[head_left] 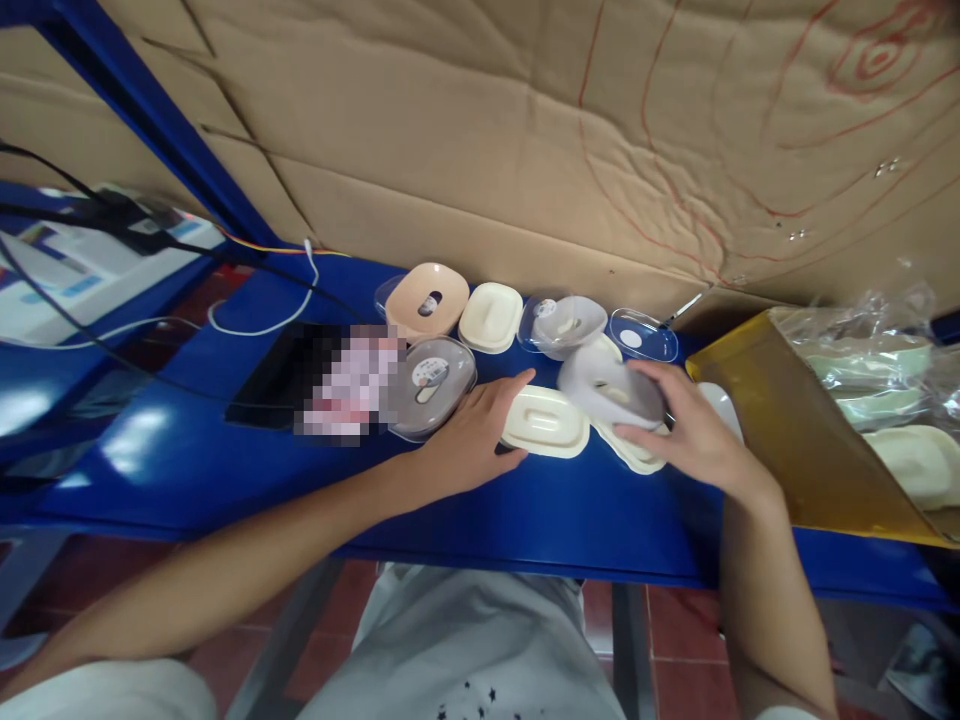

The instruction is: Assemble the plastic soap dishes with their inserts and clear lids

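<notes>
My right hand (686,425) grips a grey oval dish (611,388) by its right side, raised over a cream tray (637,455). A cream oval tray (545,422) lies flat on the blue table, its left end beside my left hand (480,430). The thumb and fingers of that hand are spread around this end; whether they touch it I cannot tell. Left of it is a grey dish with a clear cover and label (431,385). Behind stand a peach dish (429,303), a cream dish (491,318), another grey dish (571,325) and a clear lid (643,335).
A yellow-brown box (787,440) at the right holds plastic-wrapped green and cream dishes. A black flat object (262,385), partly pixelated, lies at the left near a white cable (262,330). Cardboard (487,130) stands behind the blue table (480,530).
</notes>
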`<move>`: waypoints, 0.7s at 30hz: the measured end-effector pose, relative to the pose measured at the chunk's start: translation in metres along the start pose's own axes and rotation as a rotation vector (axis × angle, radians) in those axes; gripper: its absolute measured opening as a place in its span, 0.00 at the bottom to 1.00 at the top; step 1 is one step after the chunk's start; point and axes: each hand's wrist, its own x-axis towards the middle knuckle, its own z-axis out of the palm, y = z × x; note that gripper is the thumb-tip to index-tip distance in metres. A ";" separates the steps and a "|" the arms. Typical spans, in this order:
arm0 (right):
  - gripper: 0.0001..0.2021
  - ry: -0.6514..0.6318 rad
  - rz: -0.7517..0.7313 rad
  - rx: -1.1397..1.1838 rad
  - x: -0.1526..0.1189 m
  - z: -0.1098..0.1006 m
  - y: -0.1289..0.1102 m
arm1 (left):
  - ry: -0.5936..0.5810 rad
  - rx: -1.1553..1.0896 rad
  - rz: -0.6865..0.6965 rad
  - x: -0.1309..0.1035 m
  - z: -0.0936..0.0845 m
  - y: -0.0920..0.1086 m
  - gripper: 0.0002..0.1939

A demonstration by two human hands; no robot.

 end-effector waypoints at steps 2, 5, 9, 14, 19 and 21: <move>0.38 -0.084 -0.064 0.038 -0.003 0.009 -0.019 | 0.005 -0.002 0.013 0.000 0.001 -0.001 0.56; 0.39 -0.155 -0.099 0.027 -0.001 0.024 -0.036 | 0.012 0.000 0.038 0.001 0.001 -0.001 0.58; 0.41 -0.155 -0.115 -0.012 0.003 0.036 -0.042 | 0.017 0.013 0.051 0.000 0.000 -0.002 0.58; 0.42 -0.102 -0.175 -0.079 0.002 0.047 -0.044 | -0.014 -0.021 0.071 -0.002 -0.005 -0.003 0.59; 0.40 -0.117 -0.214 -0.078 0.003 0.057 -0.044 | -0.041 -0.048 0.057 -0.004 -0.009 -0.003 0.58; 0.40 -0.133 -0.227 -0.066 0.003 0.060 -0.045 | -0.050 -0.039 0.039 -0.005 -0.008 -0.002 0.55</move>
